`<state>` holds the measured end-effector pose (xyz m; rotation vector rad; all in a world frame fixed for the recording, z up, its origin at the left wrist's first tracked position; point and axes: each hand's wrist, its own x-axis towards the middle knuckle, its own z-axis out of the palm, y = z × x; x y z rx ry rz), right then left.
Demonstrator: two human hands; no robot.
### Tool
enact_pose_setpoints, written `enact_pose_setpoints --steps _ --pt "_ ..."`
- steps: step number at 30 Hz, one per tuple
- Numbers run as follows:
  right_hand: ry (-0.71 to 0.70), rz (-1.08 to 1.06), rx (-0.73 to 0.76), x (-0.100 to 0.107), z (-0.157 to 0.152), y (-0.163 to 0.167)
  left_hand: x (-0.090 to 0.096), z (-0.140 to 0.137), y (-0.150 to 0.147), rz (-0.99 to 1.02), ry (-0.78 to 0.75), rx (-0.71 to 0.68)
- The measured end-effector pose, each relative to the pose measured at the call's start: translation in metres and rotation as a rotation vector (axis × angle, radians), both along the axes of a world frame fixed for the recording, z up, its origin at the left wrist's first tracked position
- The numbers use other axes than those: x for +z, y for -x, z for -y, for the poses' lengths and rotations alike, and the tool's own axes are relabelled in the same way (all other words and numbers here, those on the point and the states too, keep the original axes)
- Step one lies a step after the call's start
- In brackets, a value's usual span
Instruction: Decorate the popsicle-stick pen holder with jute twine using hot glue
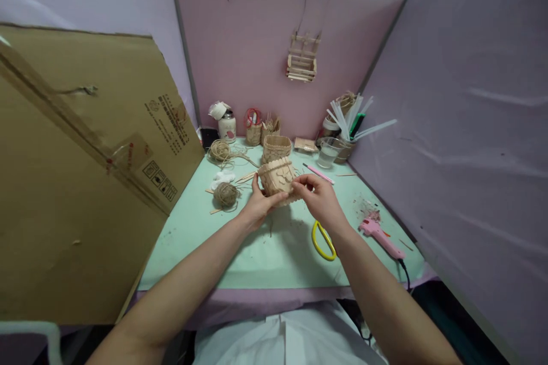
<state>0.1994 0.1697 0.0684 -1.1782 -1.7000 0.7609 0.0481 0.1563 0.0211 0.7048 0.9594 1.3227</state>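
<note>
My left hand [258, 206] is wrapped round the lower left side of a small tan craft pot [277, 175]. The pot has a scalloped rim and raised petal-like shapes on its wall. It is held tilted above the table. At its right side, my right hand [317, 195] has thumb and forefinger pinched together against the wall. Whatever lies between those fingertips is too small to make out. Beneath my right wrist are yellow scissor handles [323, 241], partly covered by the arm. Another pot of the same kind [276, 149] stands just behind.
Twine balls [225, 195] and coiled cord [220, 151] lie left. A pink glue gun [382, 238] rests right, its cable over the edge. Glue sticks [353, 117] stand behind a clear cup [328, 154]. A large cardboard sheet [85, 182] borders the left; a small wooden swing [302, 63] hangs behind.
</note>
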Motion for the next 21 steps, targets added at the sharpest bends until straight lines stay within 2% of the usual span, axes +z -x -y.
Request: enact_pose_setpoints --steps 3,7,15,21 --pt "-0.070 0.160 -0.017 0.005 -0.007 -0.001 0.001 0.000 0.000 -0.006 0.008 -0.007" --pt "-0.047 0.236 -0.023 0.005 -0.013 0.004 0.005 0.002 0.000 0.009 0.026 0.001" --pt "-0.040 0.183 -0.060 -0.003 -0.008 0.016 0.004 0.002 0.002 0.017 0.023 0.020" --pt "-0.117 0.164 -0.100 -0.009 -0.003 0.019 0.005 0.003 0.001 0.041 0.015 0.034"
